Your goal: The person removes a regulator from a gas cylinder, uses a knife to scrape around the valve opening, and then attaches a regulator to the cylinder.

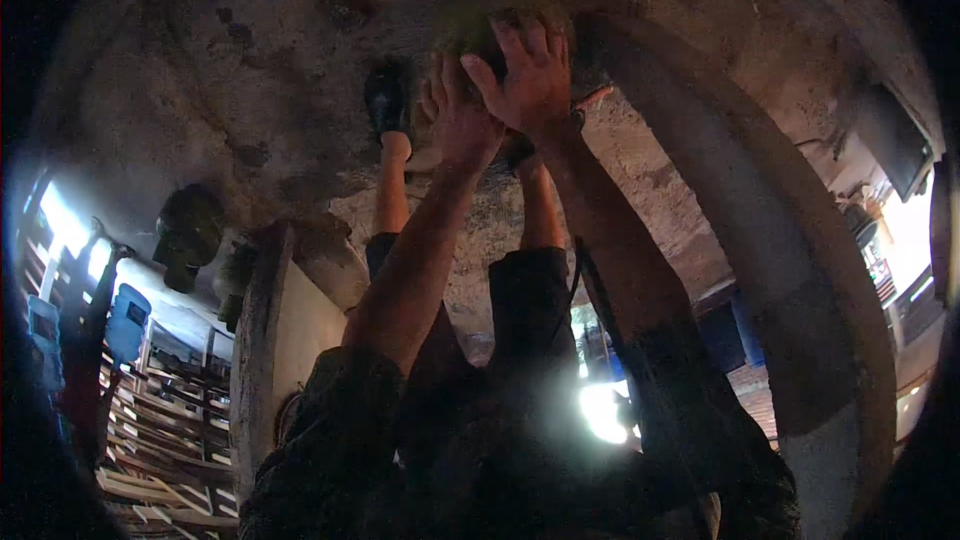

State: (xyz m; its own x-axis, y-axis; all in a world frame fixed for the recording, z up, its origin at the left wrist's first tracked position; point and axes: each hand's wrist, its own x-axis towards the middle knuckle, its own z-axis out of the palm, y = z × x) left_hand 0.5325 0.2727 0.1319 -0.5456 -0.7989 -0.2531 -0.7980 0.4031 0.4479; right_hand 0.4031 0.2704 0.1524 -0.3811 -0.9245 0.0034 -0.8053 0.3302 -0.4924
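Both my arms stretch forward over a stained, rough floor (300,140). My right hand (530,80) lies with spread fingers and thumb out on a dark, greenish rounded lump (490,28) whose kind I cannot make out. Beside it, my left hand (460,125) also has its fingers stretched apart, and they reach toward the near left side of that lump. The wrists are close together, with the right thumb side overlapping the left hand. A dark band circles my right wrist. Beneath the hands the lump is mostly hidden and in shadow.
My dark shoe (385,95) stands left of the hands; the other foot is partly hidden. An orange stick-like piece (597,97) lies right of them. A curved concrete ledge (780,210) bounds the right side. Leftward are dark rounded objects (190,225), a pale panel (305,325) and wooden slats (170,440).
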